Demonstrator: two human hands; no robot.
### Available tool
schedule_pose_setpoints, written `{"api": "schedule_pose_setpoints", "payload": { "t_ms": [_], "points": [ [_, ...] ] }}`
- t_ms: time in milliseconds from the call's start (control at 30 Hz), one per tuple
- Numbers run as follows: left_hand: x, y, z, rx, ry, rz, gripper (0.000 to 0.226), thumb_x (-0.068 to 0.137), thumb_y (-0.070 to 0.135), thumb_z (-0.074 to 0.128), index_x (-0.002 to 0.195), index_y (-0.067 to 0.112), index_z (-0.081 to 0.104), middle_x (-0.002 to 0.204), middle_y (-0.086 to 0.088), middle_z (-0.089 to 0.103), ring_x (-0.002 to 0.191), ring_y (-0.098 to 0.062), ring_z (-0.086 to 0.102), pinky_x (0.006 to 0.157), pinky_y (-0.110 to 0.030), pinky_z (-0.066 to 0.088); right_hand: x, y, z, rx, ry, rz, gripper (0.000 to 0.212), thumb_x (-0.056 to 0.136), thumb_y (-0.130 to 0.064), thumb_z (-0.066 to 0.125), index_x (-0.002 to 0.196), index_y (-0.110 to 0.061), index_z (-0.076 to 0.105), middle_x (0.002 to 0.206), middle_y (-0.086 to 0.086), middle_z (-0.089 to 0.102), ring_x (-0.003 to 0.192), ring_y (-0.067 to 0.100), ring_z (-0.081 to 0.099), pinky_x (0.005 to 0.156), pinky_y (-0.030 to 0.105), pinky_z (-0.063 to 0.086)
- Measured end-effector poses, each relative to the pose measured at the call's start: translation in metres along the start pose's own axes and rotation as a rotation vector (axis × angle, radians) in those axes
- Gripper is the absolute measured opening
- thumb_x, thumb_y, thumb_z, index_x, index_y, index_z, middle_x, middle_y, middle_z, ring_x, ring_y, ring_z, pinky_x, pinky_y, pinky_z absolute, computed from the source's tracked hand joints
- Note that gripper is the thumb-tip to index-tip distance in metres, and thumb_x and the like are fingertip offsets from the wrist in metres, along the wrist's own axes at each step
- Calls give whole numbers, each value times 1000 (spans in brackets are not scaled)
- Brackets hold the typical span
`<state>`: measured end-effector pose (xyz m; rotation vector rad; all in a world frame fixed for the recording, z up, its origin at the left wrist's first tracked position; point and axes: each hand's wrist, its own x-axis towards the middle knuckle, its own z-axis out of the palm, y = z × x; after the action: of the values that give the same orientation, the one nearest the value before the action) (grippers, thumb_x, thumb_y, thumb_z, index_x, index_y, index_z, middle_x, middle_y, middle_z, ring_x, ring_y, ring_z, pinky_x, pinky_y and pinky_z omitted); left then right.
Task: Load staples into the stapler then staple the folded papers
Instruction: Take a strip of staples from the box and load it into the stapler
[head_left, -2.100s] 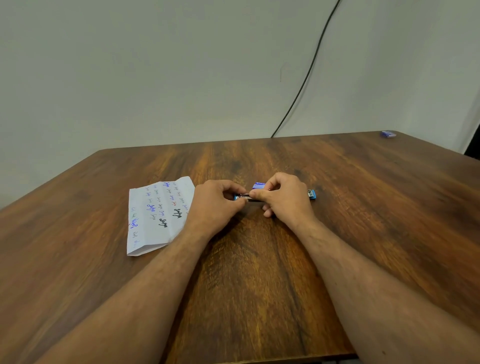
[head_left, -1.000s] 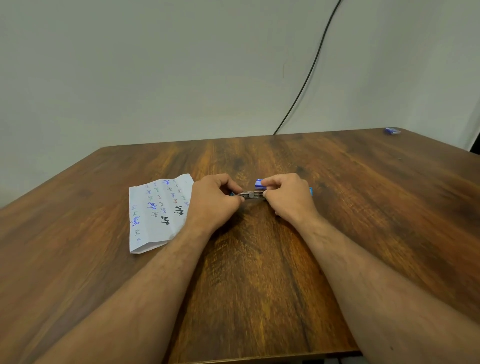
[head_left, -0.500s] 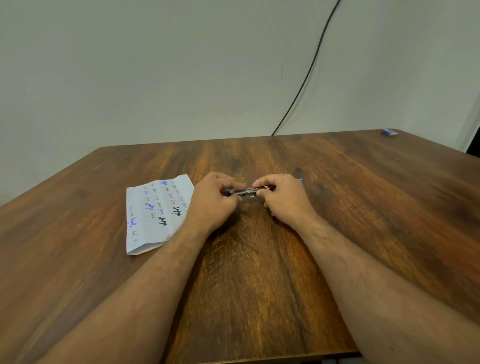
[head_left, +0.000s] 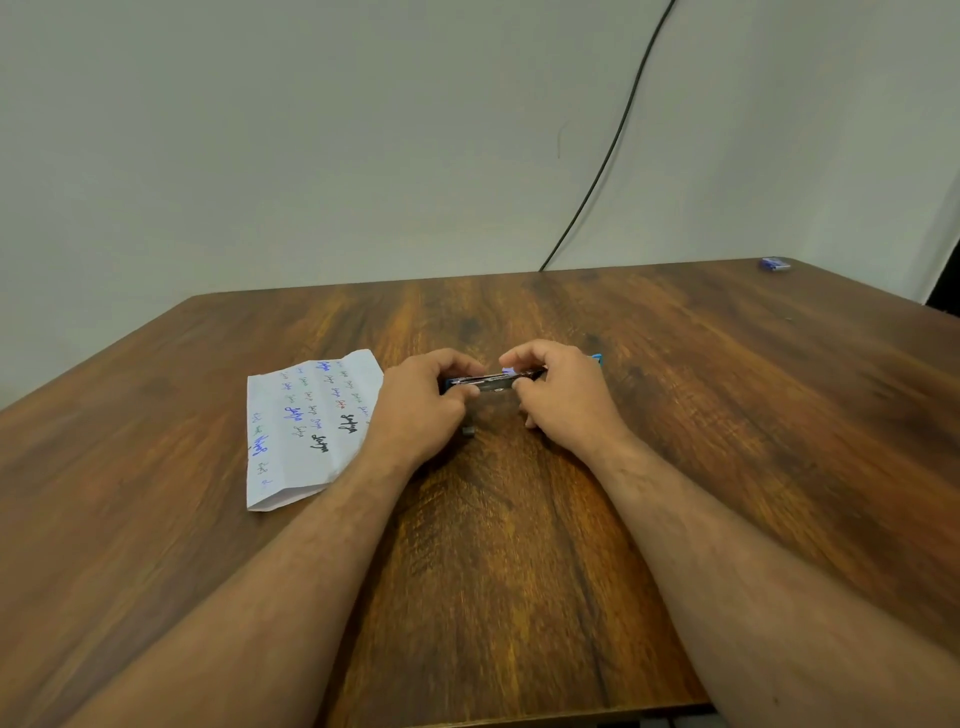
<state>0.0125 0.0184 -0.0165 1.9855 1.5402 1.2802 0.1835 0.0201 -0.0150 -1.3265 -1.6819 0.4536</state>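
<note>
Loading stage, judged not yet complete. Both hands work at the stapler (head_left: 488, 383), which is held between them over the middle of the bench (head_left: 519, 571).

Left hand (head_left: 423, 402): fingers curled round the left end of the stapler, thumb and forefinger closed on it. Right hand (head_left: 563, 395): fingers curled over the right end, forefinger and thumb pinching near the top of the metal channel. A small blue-white item sits at those fingertips; whether it is a staple strip or part of the stapler cannot be told. A blue tip, likely the stapler's rear, shows just beyond the right knuckles.

Metal shows along the stapler's upper side between the two sets of fingers, which suggests the magazine is exposed. Whether staples are already seated cannot be determined; detail is too small.

Folded papers (head_left: 311, 426): flat on the bench immediately left of the left-hand fingers, partly under that wrist, handwriting upward. No staple is visible in them, and they are not in the stapler's mouth.

A small dark object (head_left: 468, 431) lies on the bench just beneath the left-hand fingers; identity unclear. A small blue box (head_left: 775, 264) sits at the far corner, well away to the right of the right-hand fingers.

Outstanding, in my judgement: finish seating staples, close the stapler, bring it to the papers, and press.
</note>
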Motion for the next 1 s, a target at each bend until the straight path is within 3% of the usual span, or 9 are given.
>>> {"api": "schedule_pose_setpoints", "payload": {
  "t_ms": [100,267,400,567,667,767,867,1000],
  "points": [
    [0,0,1,11,-15,-5,18,93,18,67,95,34,75,91,14,71,84,-1,63,67,-14,42,-2,-1,-1,3,17,-9,33,85,0,61,92,-32,69,95,-8,70,72,15,67,68,32,59],
    [2,-1,1,22,-22,-26,21,98,17,60,97,31,76,94,13,71,86,0,62,68,-11,38,-4,-2,-1,22,77,-46,27,88,-4,64,92,-30,69,89,-10,70,71,14,68,72,38,61],
    [3,-1,4,61,-76,-26,25,102,18,53,102,23,78,99,6,75,93,-13,66,80,-26,47,-1,0,-1,80,147,-12,18,92,-10,68,95,-27,71,86,-9,71,70,13,68,68,34,61],
    [3,-1,4,107,-91,1,25,101,20,54,103,25,79,101,6,77,99,-18,65,95,-42,50,1,3,0,78,156,16,13,90,-11,70,92,-24,73,83,-8,72,65,8,64,63,31,56],
    [4,-3,4,150,-107,-5,22,99,22,59,103,27,80,105,5,76,107,-24,62,98,-48,48,3,5,2,79,158,8,12,86,-13,73,89,-24,74,78,-10,72,62,0,61,64,15,47],
    [4,-3,4,144,-122,-29,18,95,23,64,99,27,81,100,6,78,100,-17,65,94,-41,51,3,5,1,44,154,-10,12,85,-13,74,89,-25,75,76,-14,70,74,-15,59,65,1,39],
    [3,-2,3,125,-121,-57,16,94,25,67,99,28,81,97,8,78,92,-9,66,87,-31,51,3,6,1,21,143,-22,13,84,-13,74,89,-25,74,77,-16,69,76,-16,58,67,0,38],
    [4,-1,2,117,-111,-84,15,93,26,68,99,27,82,98,8,79,93,-9,67,87,-30,52,2,4,3,-11,153,-41,11,84,-18,76,89,-28,73,87,-15,70,79,-5,59,65,5,35]
  ]
}}
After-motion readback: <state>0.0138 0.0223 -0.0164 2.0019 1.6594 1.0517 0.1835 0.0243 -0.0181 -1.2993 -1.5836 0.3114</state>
